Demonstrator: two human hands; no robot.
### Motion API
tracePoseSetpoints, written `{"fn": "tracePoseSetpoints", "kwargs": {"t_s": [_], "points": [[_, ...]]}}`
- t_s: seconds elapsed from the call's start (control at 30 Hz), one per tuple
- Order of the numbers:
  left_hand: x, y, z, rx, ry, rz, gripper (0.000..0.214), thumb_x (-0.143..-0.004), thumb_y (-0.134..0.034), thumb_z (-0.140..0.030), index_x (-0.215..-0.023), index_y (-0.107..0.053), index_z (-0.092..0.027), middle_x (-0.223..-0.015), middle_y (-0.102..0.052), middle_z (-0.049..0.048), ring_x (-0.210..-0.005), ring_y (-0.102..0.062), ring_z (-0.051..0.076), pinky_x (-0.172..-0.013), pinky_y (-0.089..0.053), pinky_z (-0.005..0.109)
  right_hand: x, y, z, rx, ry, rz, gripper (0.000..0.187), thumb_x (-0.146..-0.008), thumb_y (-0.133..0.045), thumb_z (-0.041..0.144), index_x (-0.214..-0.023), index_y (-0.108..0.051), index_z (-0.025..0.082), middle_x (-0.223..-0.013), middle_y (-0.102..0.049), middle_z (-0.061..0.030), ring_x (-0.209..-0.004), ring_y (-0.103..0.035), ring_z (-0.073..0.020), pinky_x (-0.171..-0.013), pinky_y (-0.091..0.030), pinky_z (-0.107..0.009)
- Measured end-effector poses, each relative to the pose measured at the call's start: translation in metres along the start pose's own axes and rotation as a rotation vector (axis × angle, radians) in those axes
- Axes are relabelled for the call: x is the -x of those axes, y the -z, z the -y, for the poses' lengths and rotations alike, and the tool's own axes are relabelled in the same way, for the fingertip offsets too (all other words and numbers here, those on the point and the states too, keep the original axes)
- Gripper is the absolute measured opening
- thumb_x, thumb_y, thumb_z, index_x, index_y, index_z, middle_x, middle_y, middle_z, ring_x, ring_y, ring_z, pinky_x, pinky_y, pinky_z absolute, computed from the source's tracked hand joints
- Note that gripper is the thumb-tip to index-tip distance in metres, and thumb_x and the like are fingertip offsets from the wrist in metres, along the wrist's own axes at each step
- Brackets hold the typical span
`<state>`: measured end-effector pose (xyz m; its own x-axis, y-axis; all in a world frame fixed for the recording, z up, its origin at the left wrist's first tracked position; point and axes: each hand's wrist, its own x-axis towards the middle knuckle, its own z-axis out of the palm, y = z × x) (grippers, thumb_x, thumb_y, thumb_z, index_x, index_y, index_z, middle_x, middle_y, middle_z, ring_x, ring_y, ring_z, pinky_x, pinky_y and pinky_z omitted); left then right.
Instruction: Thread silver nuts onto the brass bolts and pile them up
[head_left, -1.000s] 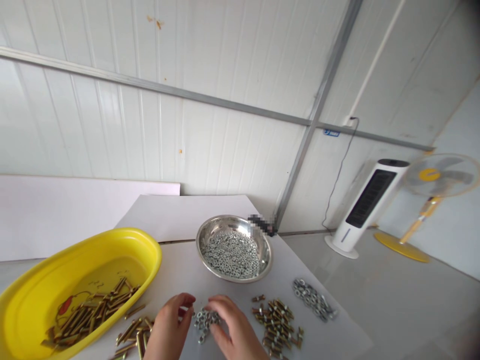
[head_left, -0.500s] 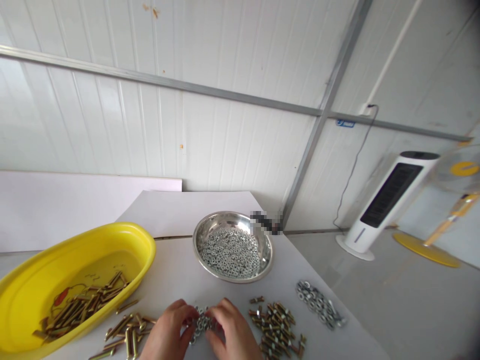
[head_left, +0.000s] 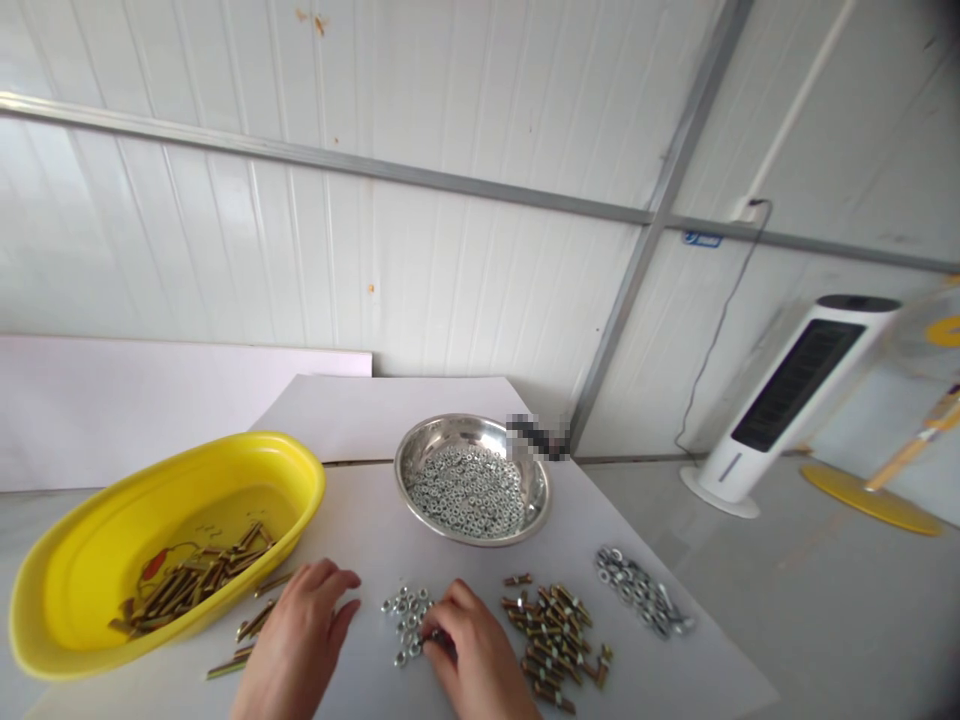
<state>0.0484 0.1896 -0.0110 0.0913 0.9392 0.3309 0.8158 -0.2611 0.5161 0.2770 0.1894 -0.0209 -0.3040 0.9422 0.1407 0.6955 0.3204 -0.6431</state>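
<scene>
My left hand (head_left: pixel 301 632) is above the loose bolts (head_left: pixel 253 628) left of the middle, thumb and fingers apart with nothing between them. Right of it lies a small heap of silver nuts (head_left: pixel 405 605). My right hand (head_left: pixel 476 645) is at that heap's right edge. Its thumb and fingers are pinched together on what looks like a nut, mostly hidden by the fingertips. Close to the right hand lies a pile of brass-coloured bolts with silver nuts on them (head_left: pixel 553 640).
Behind the hands stands a steel bowl (head_left: pixel 420 520) of nuts. A yellow tub (head_left: pixel 67 590) holding bolts is at left. Washers (head_left: pixel 637 590) lie near the table's right edge. A white tower fan (head_left: pixel 795 390) and a yellow stand fan (head_left: pixel 874 498) stand on the floor beyond.
My left hand has moved left, away from the nut heap, and its fingers have parted. My right hand stays by the nuts, its fingers drawn together. The view has shifted slightly.
</scene>
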Motion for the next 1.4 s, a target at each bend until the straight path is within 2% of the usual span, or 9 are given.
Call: {"fn": "tracePoseSetpoints", "kwargs": {"t_s": [0.17,0.3,0.5,0.83,0.93,1.07,1.17,1.27,1.4], "points": [[0.011,0.014,0.031,-0.159,0.198,0.019,0.011,-0.083,-0.060,-0.024,-0.082,-0.071,-0.023,-0.084,-0.067,0.0039,-0.088,-0.065,0.025,-0.081,-0.048,0.032,0.004,0.001,-0.004,-0.006,0.026,0.010,0.025,-0.076,-0.063,0.003,-0.087,-0.071,0.024,-0.094,-0.063,-0.0021,-0.092,-0.063,-0.0205,-0.079,-0.046,-0.024],[0.011,0.015,0.038,-0.143,0.199,0.119,0.014,-0.081,-0.058,-0.021,-0.079,-0.071,-0.023,-0.085,-0.069,0.0031,-0.088,-0.066,0.023,-0.079,-0.047,0.028,0.007,0.007,0.001,0.001,0.019,0.033,0.027,-0.075,-0.062,0.002,-0.087,-0.071,0.024,-0.095,-0.062,-0.0014,-0.093,-0.063,-0.0188,-0.081,-0.045,-0.021],[0.011,0.019,0.040,-0.148,0.173,0.133,0.014,-0.082,-0.055,-0.021,-0.071,-0.064,-0.022,-0.077,-0.069,0.0029,-0.077,-0.066,0.023,-0.071,-0.046,0.029,0.008,0.007,0.012,0.022,0.010,-0.002,0.026,-0.077,-0.067,0.006,-0.095,-0.071,0.024,-0.099,-0.063,-0.0018,-0.100,-0.061,-0.0203,-0.087,-0.044,-0.022],[0.014,0.024,0.032,0.052,0.251,-0.174,0.023,-0.085,-0.058,-0.038,-0.094,-0.070,-0.021,-0.091,-0.075,0.0080,-0.080,-0.070,0.026,-0.076,-0.053,0.034,0.002,0.000,0.012,-0.039,0.038,-0.075,0.025,-0.072,-0.071,-0.001,-0.083,-0.073,0.022,-0.091,-0.066,-0.0021,-0.093,-0.063,-0.0215,-0.079,-0.045,-0.024],[0.013,0.016,0.017,0.330,0.253,-0.141,0.027,-0.081,-0.065,-0.042,-0.095,-0.071,-0.020,-0.089,-0.075,0.0067,-0.075,-0.071,0.024,-0.073,-0.056,0.032,0.000,0.001,0.013,-0.227,0.048,-0.121,0.026,-0.073,-0.068,-0.002,-0.084,-0.073,0.020,-0.088,-0.068,-0.0023,-0.084,-0.065,-0.0199,-0.076,-0.047,-0.026],[0.014,0.001,-0.011,0.847,0.305,0.005,0.029,-0.077,-0.073,-0.044,-0.094,-0.073,-0.020,-0.080,-0.075,0.0036,-0.071,-0.069,0.020,-0.067,-0.056,0.026,-0.003,0.000,0.010,-0.786,-0.077,-0.090,0.016,-0.072,-0.075,0.010,-0.087,-0.075,0.016,-0.080,-0.073,-0.0044,-0.071,-0.067,-0.0187,-0.066,-0.051,-0.026],[0.015,-0.010,-0.028,1.046,0.293,0.076,0.024,-0.077,-0.077,-0.039,-0.090,-0.075,-0.019,-0.075,-0.074,0.0025,-0.069,-0.066,0.018,-0.067,-0.055,0.024,-0.003,0.002,0.009,-1.142,-0.161,-0.064,0.026,-0.066,-0.086,0.023,-0.088,-0.076,0.013,-0.078,-0.075,-0.0059,-0.067,-0.067,-0.0173,-0.062,-0.052,-0.025],[0.015,-0.017,-0.037,1.145,0.292,0.094,0.020,-0.078,-0.077,-0.035,-0.089,-0.076,-0.019,-0.075,-0.074,0.0024,-0.070,-0.065,0.017,-0.068,-0.054,0.024,-0.001,0.007,0.008,-1.267,-0.201,-0.076,0.033,-0.062,-0.091,0.027,-0.088,-0.077,0.013,-0.079,-0.076,-0.0063,-0.066,-0.067,-0.0157,-0.062,-0.053,-0.024],[0.010,-0.019,-0.045,1.169,0.299,0.125,0.019,-0.075,-0.080,-0.032,-0.087,-0.077,-0.019,-0.075,-0.075,0.0023,-0.067,-0.064,0.015,-0.066,-0.053,0.023,0.000,0.013,0.003,-1.203,-0.173,-0.093,0.032,-0.060,-0.092,0.027,-0.085,-0.077,0.014,-0.074,-0.076,-0.0049,-0.060,-0.066,-0.0142,-0.059,-0.053,-0.023]]}}
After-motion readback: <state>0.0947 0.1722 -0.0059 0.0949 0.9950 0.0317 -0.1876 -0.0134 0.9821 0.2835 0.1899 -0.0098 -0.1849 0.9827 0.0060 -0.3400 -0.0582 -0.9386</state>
